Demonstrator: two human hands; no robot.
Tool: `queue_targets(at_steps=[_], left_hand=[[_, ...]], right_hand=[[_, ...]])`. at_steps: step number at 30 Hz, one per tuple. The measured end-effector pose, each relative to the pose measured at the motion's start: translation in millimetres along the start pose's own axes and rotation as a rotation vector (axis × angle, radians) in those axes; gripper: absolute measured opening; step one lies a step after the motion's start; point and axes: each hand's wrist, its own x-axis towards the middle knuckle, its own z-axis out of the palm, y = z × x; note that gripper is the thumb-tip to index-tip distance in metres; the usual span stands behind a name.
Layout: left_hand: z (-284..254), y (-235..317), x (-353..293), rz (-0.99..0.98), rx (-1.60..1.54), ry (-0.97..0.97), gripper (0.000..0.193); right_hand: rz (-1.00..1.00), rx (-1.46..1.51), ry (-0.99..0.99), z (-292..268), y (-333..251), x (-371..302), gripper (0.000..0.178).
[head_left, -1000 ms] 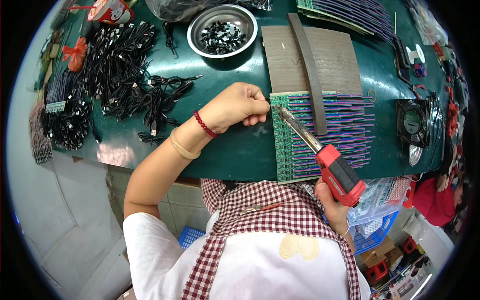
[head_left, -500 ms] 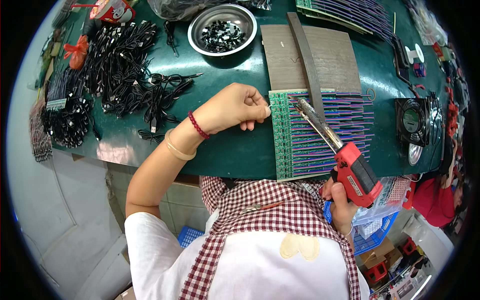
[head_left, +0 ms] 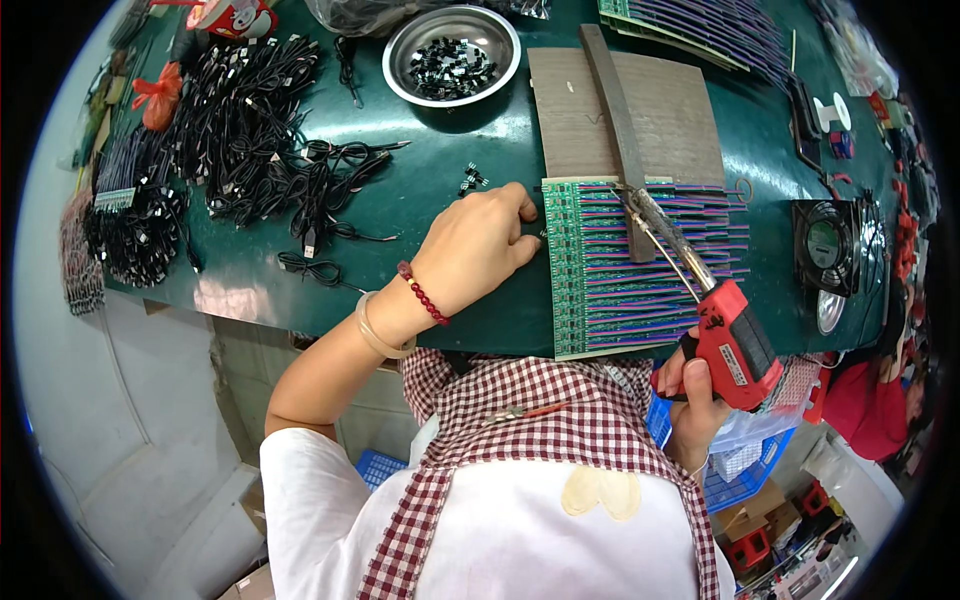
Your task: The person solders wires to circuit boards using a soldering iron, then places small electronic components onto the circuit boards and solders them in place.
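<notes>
Low on the right of the frame, the right hand (head_left: 692, 402) has its fingers clamped on the handle of one soldering iron (head_left: 738, 345). The iron's long axis slants from lower right to upper left, its tip pointing up-left, over the wires (head_left: 660, 305) beside the bar.

Right of centre lies one circuit board (head_left: 568, 275), its long axis running up and down the frame; its many wires stretch rightward, too crowded to count.

Just left of it, the left hand (head_left: 478, 240) is back uppermost, thumb and bent forefinger apart; the other fingertips are hidden, so I cannot tell whether they hold anything. Just beyond it lie a few small black parts (head_left: 472, 180), too small to count surely.

Farther up, one grey bar (head_left: 610, 95) lies across one brown sheet (head_left: 675, 115) and onto the wires. At upper centre is one metal bowl (head_left: 505, 52) of black parts; at upper left, a heap of black cables (head_left: 240, 130); at right, one fan (head_left: 825, 240).

Half a second ago the left fingertips were pinched together at the board's left edge; now they have parted and turned downward. The iron's tip, at the board's upper left corner a second ago, has moved rightward.
</notes>
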Motion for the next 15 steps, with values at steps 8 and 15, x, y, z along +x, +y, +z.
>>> queue_targets(at_steps=[8,15], left_hand=[[3,-14,8,0.131,-0.020,0.138,0.013],[13,-6,7,0.047,0.109,0.197,0.011]], right_hand=[[0.016,0.062,-0.002,1,0,2,0.034],[0.017,0.106,0.002,5,-1,3,0.034]])
